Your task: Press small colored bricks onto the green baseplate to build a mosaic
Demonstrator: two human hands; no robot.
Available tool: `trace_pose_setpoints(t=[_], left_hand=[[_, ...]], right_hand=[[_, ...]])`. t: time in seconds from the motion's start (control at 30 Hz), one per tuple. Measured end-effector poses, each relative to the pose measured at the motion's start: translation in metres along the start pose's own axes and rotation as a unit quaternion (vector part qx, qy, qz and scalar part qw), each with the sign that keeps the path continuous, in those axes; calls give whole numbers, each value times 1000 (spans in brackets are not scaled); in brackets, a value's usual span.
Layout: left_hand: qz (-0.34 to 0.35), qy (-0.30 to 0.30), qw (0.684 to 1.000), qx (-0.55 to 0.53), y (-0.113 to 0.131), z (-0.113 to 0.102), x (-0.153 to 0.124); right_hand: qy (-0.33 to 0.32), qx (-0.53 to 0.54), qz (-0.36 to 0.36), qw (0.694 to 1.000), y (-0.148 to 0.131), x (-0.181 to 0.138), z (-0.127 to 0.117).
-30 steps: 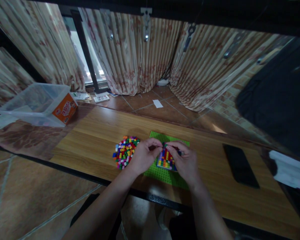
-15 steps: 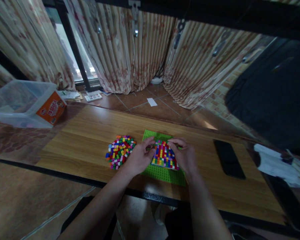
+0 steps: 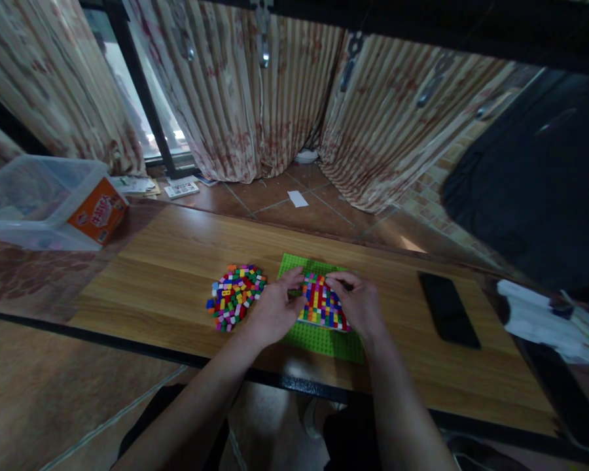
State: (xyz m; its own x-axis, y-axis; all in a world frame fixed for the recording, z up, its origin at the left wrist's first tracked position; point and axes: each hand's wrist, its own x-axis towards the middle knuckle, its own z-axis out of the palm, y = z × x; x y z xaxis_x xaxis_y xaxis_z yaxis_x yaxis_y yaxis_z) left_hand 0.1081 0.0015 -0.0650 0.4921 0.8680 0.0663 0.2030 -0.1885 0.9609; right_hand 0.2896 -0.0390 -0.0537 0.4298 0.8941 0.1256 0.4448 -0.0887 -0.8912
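Observation:
A green studded baseplate [image 3: 319, 345] lies on the table in front of me, carrying a multicoloured block of small toy bricks [image 3: 320, 304] in rows. My left hand [image 3: 276, 307] rests at the block's left side, thumb and forefinger apart, with nothing visible between them. Over the block's far right part is my right hand [image 3: 359, 302], its thumb and forefinger drawn together at the far rows. Whatever those fingertips pinch is too small to make out. Left of my left hand sits a pile of loose toy bricks [image 3: 235, 294] in many colours.
A black phone [image 3: 449, 311] lies on the wooden table [image 3: 161, 288] to the right. Papers [image 3: 544, 320] are beyond it. At the far left stands a clear plastic bin [image 3: 39, 226] with an orange label. Curtains [image 3: 294, 104] hang behind the table.
My right hand has shifted slightly left along the block's far rows. My left hand stays almost where it was beside the block.

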Motion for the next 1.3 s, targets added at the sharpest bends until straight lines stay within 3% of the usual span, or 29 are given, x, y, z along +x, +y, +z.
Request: trace_pose_setpoints(t=[0.23,0.37,0.5,0.6,0.77,0.93,1.3], left_hand=[[-8,0,1000,18,5,-3,1],[-14,27,996,85,7,-19,7],[8,51,981,188,4,-45,11],[25,61,949,307,2,-66,11],[40,31,919,391,1,-85,8],[67,-4,915,398,0,-79,6],[49,2,902,429,-4,-63,10]], right_hand=[[-18,13,24,999,8,0,0],[-33,40,22,998,11,0,-2],[43,59,1,997,9,1,-8],[106,66,-1,992,7,2,-10],[124,64,-8,990,6,1,-9],[108,40,-24,993,3,-1,-6],[98,25,-29,994,-5,-4,-4]])
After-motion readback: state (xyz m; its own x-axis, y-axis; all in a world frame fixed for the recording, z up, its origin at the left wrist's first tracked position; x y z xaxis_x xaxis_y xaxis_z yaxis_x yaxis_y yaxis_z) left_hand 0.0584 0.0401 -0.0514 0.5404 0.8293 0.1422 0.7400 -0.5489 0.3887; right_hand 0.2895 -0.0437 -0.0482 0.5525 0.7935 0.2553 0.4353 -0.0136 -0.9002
